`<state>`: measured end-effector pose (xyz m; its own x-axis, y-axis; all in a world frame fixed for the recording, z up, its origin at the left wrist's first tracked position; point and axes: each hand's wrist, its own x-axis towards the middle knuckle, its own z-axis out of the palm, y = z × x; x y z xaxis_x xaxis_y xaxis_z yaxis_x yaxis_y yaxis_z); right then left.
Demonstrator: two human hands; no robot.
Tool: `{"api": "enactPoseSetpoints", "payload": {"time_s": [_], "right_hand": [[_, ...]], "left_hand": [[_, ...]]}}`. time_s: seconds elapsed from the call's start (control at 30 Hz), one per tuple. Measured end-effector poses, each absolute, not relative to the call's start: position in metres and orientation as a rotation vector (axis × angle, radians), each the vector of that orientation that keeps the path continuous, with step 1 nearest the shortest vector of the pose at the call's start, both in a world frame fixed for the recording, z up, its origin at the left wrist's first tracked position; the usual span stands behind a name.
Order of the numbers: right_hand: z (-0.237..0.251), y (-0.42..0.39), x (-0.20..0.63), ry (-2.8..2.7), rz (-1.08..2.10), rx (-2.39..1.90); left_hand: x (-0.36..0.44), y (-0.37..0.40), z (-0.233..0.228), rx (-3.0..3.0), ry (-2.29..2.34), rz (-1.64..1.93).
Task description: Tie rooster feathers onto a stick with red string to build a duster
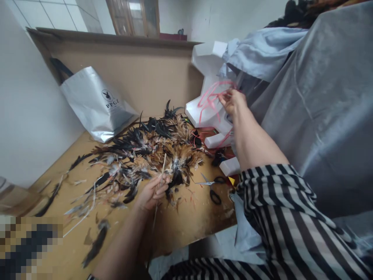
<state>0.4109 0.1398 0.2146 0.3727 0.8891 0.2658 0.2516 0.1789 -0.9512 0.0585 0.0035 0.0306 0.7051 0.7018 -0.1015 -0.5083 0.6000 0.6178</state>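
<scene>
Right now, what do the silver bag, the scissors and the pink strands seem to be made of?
Silver bag: perhaps coated fabric or plastic, given its metallic sheen. Scissors: likely metal blades, grey and shiny; black handles, maybe plastic. Pink strands at the right hand: possibly plastic ribbon, thin and looping; blur leaves this open.

- A left hand [154,191] holds a thin pale stick [164,163] over the worktop [201,221].
- The right hand [234,102] pinches pink strands [211,102] aloft.
- Open scissors [211,182] lie near brown and black feathers [151,138].
</scene>
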Motion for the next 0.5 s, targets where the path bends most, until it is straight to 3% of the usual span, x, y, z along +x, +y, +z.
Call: {"api": "enactPoseSetpoints", "payload": {"time_s": [0.1,0.2,0.3,0.5], "right_hand": [[0.205,0.138,0.429,-0.876,0.723,-1.401],[0.161,0.115,0.441,-0.865,0.889,-1.575],[0.116,0.086,0.454,-0.814,0.748,-1.738],[0.081,0.053,0.474,-0.593,0.931,-1.63]], "left_hand": [[0.058,0.003,0.033,0.548,0.336,0.73],[0.058,0.003,0.035,0.509,0.32,0.727],[0.058,0.002,0.035,0.476,0.303,0.714],[0.058,0.002,0.034,0.431,0.297,0.722]]}}
